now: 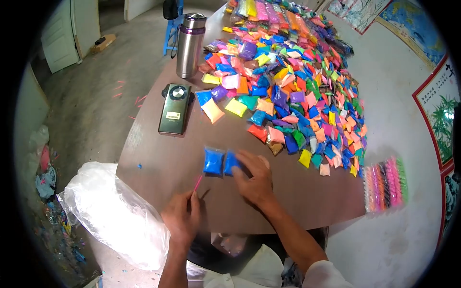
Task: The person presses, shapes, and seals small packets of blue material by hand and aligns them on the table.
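Note:
My left hand (183, 214) is closed on a thin pink stick (197, 183), which points up and away from me over the near part of the table. Just beyond its tip lies a small clear packet of blue material (213, 162). Beside that, on the right, is a second blue packet (231, 163), partly covered by the fingers of my right hand (254, 178). Those fingers are spread and slightly blurred, with the thumb apart from the forefinger at the packet's right side.
A large heap of colourful packets (297, 96) covers the brown table's (158, 177) far and right parts. A steel flask (190, 48) and a dark green device (175, 109) stand at the left. Bundled coloured sticks (385, 186) are at the right edge, a white plastic bag (115, 211) at the left.

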A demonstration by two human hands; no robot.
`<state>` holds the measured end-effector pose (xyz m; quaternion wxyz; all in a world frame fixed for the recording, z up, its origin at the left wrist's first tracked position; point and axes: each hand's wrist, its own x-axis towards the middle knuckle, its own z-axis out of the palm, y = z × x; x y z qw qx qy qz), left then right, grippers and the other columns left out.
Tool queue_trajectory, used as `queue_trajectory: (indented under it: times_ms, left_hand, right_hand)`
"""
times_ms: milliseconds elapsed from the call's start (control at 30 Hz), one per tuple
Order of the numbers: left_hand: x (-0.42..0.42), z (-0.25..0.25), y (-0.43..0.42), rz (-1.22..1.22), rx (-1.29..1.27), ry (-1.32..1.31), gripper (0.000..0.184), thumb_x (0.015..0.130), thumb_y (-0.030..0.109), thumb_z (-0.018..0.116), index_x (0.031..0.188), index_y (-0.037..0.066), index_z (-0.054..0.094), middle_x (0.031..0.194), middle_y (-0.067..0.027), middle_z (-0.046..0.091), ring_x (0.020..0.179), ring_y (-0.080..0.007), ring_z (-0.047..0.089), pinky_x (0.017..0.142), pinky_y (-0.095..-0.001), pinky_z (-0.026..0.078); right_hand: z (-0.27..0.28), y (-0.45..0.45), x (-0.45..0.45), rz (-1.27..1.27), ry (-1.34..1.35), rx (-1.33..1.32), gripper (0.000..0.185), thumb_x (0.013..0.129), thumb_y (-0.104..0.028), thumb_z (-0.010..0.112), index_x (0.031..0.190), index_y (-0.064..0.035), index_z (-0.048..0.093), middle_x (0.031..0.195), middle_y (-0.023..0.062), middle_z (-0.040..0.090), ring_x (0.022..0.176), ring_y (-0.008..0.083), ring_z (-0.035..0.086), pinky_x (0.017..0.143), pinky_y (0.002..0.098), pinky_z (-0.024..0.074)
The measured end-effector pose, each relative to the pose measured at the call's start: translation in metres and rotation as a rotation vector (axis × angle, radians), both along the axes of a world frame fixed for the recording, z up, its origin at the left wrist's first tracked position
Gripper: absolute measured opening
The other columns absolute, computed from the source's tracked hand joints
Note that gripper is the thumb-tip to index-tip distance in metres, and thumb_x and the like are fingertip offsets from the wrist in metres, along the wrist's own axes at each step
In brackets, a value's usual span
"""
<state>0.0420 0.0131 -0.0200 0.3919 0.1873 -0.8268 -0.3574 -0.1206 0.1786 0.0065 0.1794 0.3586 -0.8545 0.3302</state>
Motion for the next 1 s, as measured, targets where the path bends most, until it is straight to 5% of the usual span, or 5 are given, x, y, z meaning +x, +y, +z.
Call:
queue_trajectory:
  times_ms: [233,800,867,900,1000]
  left_hand:
    - [0.004,-0.002,-0.002,-0.024,-0.005,-0.023,0.005,0.092,0.006,0.078,0.093,0.005,0.074,0.073,-0.0112,0.065,0.059,-0.0280,0.064,0.055,-0.0393,0.049]
    - [0.004,0.007,-0.005,-0.045,-0.057,-0.090,0.011,0.088,0.006,0.081,0.082,0.007,0.072,0.064,-0.0080,0.057,0.052,-0.0272,0.057,0.045,-0.0398,0.042]
    - [0.016,-0.008,-0.009,-0.261,0.165,-0.513,0.019,0.102,0.024,0.072,0.113,0.011,0.080,0.106,-0.0131,0.081,0.092,-0.0336,0.076,0.084,-0.0456,0.059]
    - [0.013,-0.008,-0.008,-0.263,0.159,-0.507,0.019,0.102,0.024,0.072,0.113,0.011,0.080,0.106,-0.0131,0.081,0.092,-0.0336,0.076,0.084,-0.0456,0.059]
    - [0.007,-0.005,-0.004,-0.073,-0.002,-0.034,0.011,0.088,0.005,0.081,0.083,0.006,0.071,0.065,-0.0084,0.058,0.053,-0.0276,0.057,0.046,-0.0403,0.043]
  right_hand:
    - [0.032,-0.046,-0.083,0.161,0.011,0.117,0.021,0.087,-0.013,0.072,0.106,-0.0036,0.073,0.107,0.0161,0.073,0.100,0.0388,0.069,0.083,0.0494,0.0523]
    - [0.021,-0.177,-0.190,0.095,-0.039,0.461,0.037,0.079,-0.011,0.069,0.115,-0.0075,0.076,0.114,0.0189,0.072,0.114,0.0415,0.065,0.097,0.0528,0.0530]
    - [0.023,-0.173,-0.189,0.069,-0.014,0.359,0.034,0.079,-0.010,0.070,0.112,-0.0081,0.077,0.112,0.0195,0.072,0.113,0.0415,0.065,0.097,0.0531,0.0531]
    - [0.026,-0.169,-0.190,0.083,0.021,0.249,0.031,0.080,-0.011,0.071,0.110,-0.0075,0.076,0.111,0.0201,0.071,0.110,0.0419,0.066,0.094,0.0529,0.0536]
    - [0.040,-0.148,-0.184,0.079,0.019,0.009,0.026,0.082,-0.013,0.073,0.108,-0.0060,0.073,0.109,0.0206,0.071,0.103,0.0425,0.067,0.090,0.0505,0.0547]
